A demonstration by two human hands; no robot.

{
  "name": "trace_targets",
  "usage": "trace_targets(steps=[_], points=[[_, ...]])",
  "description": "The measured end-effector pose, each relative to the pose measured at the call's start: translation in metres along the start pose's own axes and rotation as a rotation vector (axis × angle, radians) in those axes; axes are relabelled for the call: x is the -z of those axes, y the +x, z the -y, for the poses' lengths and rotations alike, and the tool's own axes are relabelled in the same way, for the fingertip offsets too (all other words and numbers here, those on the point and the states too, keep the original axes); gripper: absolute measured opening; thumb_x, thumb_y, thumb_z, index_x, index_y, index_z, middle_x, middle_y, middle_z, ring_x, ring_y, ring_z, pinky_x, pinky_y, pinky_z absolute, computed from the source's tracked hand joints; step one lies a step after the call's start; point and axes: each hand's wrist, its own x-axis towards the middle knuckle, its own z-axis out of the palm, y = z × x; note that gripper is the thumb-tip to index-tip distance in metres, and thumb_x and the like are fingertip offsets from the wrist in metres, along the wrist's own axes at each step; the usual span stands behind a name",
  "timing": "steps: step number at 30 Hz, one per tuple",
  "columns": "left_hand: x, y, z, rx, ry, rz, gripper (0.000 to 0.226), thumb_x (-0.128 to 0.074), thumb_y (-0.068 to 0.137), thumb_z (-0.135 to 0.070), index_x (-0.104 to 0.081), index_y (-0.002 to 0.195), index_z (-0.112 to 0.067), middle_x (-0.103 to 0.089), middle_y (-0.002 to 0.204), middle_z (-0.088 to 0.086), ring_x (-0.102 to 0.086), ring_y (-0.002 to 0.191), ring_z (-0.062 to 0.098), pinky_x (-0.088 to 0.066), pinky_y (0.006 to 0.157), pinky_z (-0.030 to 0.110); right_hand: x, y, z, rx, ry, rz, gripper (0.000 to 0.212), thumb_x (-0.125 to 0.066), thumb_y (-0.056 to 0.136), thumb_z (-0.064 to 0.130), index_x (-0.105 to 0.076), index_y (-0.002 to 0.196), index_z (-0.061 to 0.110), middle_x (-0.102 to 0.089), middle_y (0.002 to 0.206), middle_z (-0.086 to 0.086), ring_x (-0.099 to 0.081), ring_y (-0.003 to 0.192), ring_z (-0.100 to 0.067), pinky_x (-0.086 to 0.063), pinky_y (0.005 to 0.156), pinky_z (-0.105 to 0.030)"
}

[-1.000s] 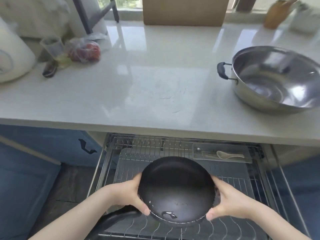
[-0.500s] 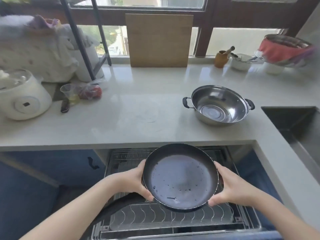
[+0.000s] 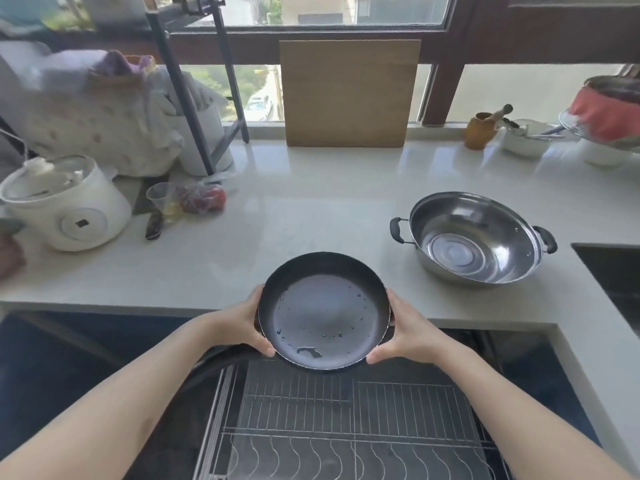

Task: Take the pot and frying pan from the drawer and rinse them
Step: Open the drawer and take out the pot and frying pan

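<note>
While held level at lower centre of frame, black frying pan (image 3: 323, 311) clamped at rim between left hand (image 3: 239, 322) and right hand (image 3: 408, 329), above open wire-rack drawer (image 3: 346, 420). Water droplets inside. Steel two-handled pot (image 3: 472, 237) on countertop (image 3: 294, 216), right of centre, beside sink (image 3: 613, 268).

The frying pan (image 3: 323, 311) has a dark, semi-matt coated surface beaded with water droplets, the pot (image 3: 472, 239) is polished, mirror-bright metal with black handles, the tabletop (image 3: 311, 216) is smooth, glossy pale stone, the drawer (image 3: 349, 420) rack is thin wire, and the board (image 3: 348, 93) is matt wood.
</note>
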Motion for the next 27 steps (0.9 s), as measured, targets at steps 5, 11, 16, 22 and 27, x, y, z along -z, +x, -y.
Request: trace_targets(steps=[5,11,16,22,27], points=[[0.022,0.043,0.011,0.013,-0.016,-0.055,0.122,-0.091,0.059,-0.023,-0.009,0.145,-0.046,-0.041,0.135,-0.024,-0.046,0.124,0.002,-0.04,0.1,0.023,0.012,0.057,-0.019,0.035,0.023,0.0,0.117,-0.093,0.043,0.033,-0.028,0.14,0.045,-0.049,0.13,0.02,-0.047,0.123,-0.003,-0.046,0.098,-0.028],[0.052,0.091,0.021,0.028,-0.034,-0.083,0.116,-0.089,0.063,-0.012,-0.01,0.138,-0.052,-0.049,0.122,-0.018,-0.057,0.101,0.004,-0.045,0.08,0.016,0.021,0.115,-0.031,0.061,0.033,-0.032,0.108,-0.091,0.046,0.034,-0.032,0.136,0.045,-0.051,0.118,0.024,-0.051,0.111,0.001,-0.048,0.087,-0.021],[0.074,0.117,0.021,0.035,0.006,-0.143,0.117,-0.089,0.062,-0.013,-0.011,0.142,-0.048,-0.049,0.115,-0.022,-0.057,0.093,-0.002,-0.043,0.078,0.017,0.027,0.148,-0.036,0.011,0.052,-0.03,0.1,-0.094,0.045,0.025,-0.038,0.127,0.037,-0.056,0.109,0.005,-0.062,0.087,-0.006,-0.058,0.073,-0.032],[0.081,0.123,0.013,0.051,0.107,-0.238,0.112,-0.09,0.06,-0.024,-0.019,0.146,-0.041,-0.051,0.127,-0.007,-0.056,0.112,0.012,-0.044,0.089,0.027,0.026,0.155,-0.037,-0.073,-0.003,-0.075,0.099,-0.089,0.045,0.048,-0.038,0.128,0.033,-0.057,0.113,0.005,-0.061,0.104,-0.014,-0.053,0.087,-0.04],[0.035,0.082,-0.003,-0.001,0.282,-0.619,0.114,-0.086,0.068,-0.038,-0.015,0.155,-0.025,-0.033,0.147,0.002,-0.032,0.134,0.023,-0.033,0.111,0.04,0.004,0.083,-0.04,-0.178,0.012,-0.236,0.116,-0.085,0.067,0.045,-0.013,0.156,0.022,-0.038,0.141,0.004,-0.036,0.131,-0.012,-0.032,0.111,-0.033]])
